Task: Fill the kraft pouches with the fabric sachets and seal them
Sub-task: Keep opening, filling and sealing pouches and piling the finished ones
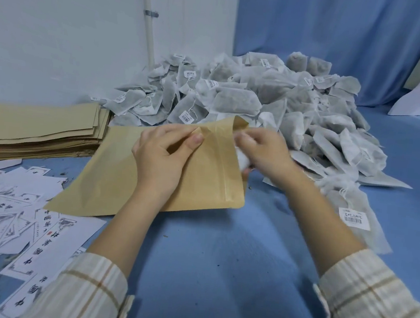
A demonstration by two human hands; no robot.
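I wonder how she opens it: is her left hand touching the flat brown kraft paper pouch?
Touching: the head view shows the left hand pinching the flat brown kraft paper pouch at its mouth.

Black Chinese calligraphy on paper labels [42, 240], barcodes on sachet tags [354, 219]

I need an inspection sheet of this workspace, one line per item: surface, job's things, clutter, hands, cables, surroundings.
Surface: blue cloth, a few dark crumbs on it.
Job's things: kraft pouch lying flat, mouth lifted; sachet pile behind it; pouch stack at left.
Clutter: printed labels scattered at lower left.
Hands: left hand pinches the pouch's upper lip; right hand holds a white sachet at the mouth.
Cables: nothing seen.
Surroundings: white wall with a pipe; blue curtain.
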